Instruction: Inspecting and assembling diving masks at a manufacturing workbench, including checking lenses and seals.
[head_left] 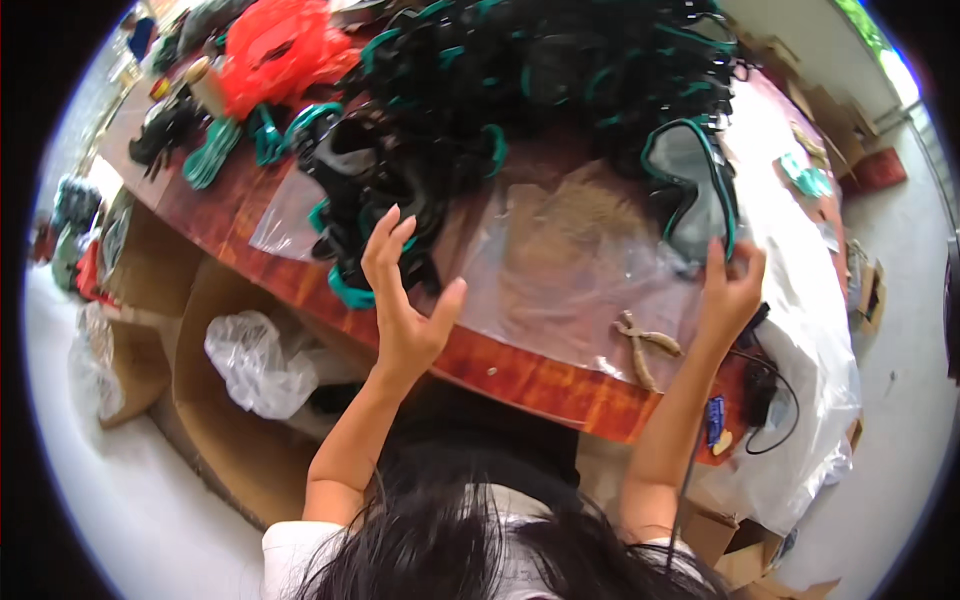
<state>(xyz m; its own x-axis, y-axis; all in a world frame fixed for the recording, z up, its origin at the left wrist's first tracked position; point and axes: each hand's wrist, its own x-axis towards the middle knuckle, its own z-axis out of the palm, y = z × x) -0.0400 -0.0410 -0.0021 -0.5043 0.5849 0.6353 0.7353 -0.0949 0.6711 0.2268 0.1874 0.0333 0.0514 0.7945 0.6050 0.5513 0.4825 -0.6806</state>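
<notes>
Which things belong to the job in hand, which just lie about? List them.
Likely the job's:
clear-lensed goggles with black-and-teal frame, at right hand
heaped black-and-teal goggles

Seemingly lying about:
crumpled red plastic bag
crumpled translucent plastic bag

We see teal edging around the pale grey lens of the held goggles (703, 170), and black mixed with teal across the heap (555, 75). Our tabletop (540, 388) is reddish brown (streaked darker, like wood grain); the plastic bag (280, 62) is bright red.
</notes>
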